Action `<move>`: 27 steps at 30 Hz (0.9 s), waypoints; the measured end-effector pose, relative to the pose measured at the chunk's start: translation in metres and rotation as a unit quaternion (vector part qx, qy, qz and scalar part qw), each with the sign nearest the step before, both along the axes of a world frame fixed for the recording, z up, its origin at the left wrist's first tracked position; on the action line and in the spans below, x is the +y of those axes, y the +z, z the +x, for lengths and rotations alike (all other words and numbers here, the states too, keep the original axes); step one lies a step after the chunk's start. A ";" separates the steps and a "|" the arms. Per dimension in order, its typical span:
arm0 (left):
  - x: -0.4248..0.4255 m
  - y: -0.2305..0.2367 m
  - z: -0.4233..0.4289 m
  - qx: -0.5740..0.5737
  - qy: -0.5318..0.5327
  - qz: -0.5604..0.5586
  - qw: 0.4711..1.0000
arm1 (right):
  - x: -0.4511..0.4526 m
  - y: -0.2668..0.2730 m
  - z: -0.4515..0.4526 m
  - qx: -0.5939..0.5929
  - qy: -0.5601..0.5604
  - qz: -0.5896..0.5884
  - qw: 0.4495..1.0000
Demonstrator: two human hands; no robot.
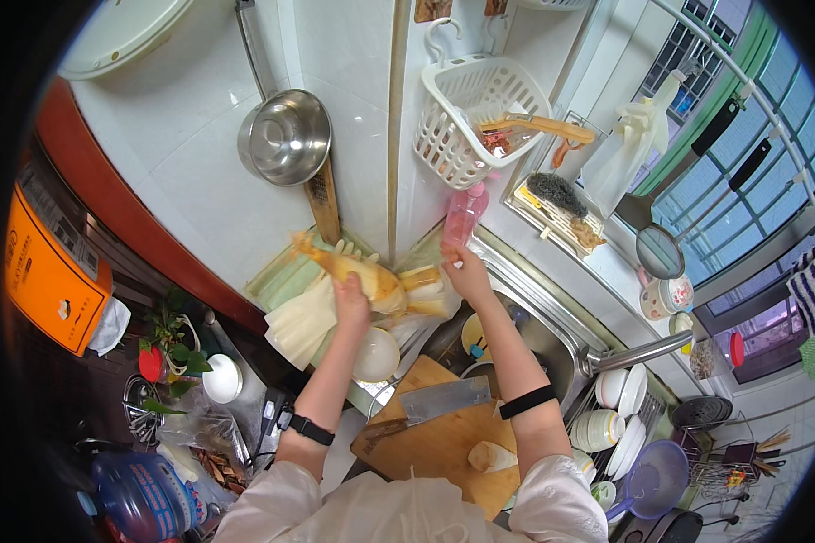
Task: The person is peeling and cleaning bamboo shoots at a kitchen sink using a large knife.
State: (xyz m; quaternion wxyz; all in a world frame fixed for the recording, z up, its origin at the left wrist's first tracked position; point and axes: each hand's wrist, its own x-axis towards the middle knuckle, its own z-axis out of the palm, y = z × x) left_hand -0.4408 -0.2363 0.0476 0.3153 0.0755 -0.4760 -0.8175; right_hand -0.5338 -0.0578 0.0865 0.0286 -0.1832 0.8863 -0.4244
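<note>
My left hand (352,302) grips a yellow-brown bamboo shoot husk (373,282), blurred and held over the corner by the wall. To its right, the fingers of my right hand (467,275) are pinched at the edge of a clear plastic bag (450,298), with pale yellow pieces beside it. Cream rubber gloves (302,322) lie beneath and left of the husk. Nearer me, a cleaver (448,399) rests flat across a wooden cutting board (441,451). A cut bamboo shoot piece (492,457) sits on the board.
A steel sink (550,332) with a faucet (642,353) lies right of the board. Beyond my right hand stands a pink bottle (466,212), under a hanging white basket (441,125). A bowl (376,354) sits by my left forearm. Stacked dishes (596,429) fill a rack at right.
</note>
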 end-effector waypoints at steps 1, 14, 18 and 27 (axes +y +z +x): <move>0.007 -0.003 -0.004 -0.006 -0.017 -0.007 1.000 | -0.002 0.003 -0.002 0.011 -0.007 -0.091 0.996; -0.003 -0.076 -0.020 -0.107 -0.088 -0.308 0.941 | 0.020 0.073 0.004 -0.235 -0.020 -0.382 0.893; -0.003 -0.054 -0.017 -0.150 -0.142 -0.188 0.960 | 0.038 0.029 -0.020 -0.106 -0.070 -0.190 0.973; -0.049 0.015 -0.017 -0.108 0.098 -0.569 0.809 | 0.023 0.050 -0.017 0.031 -0.051 -0.171 0.983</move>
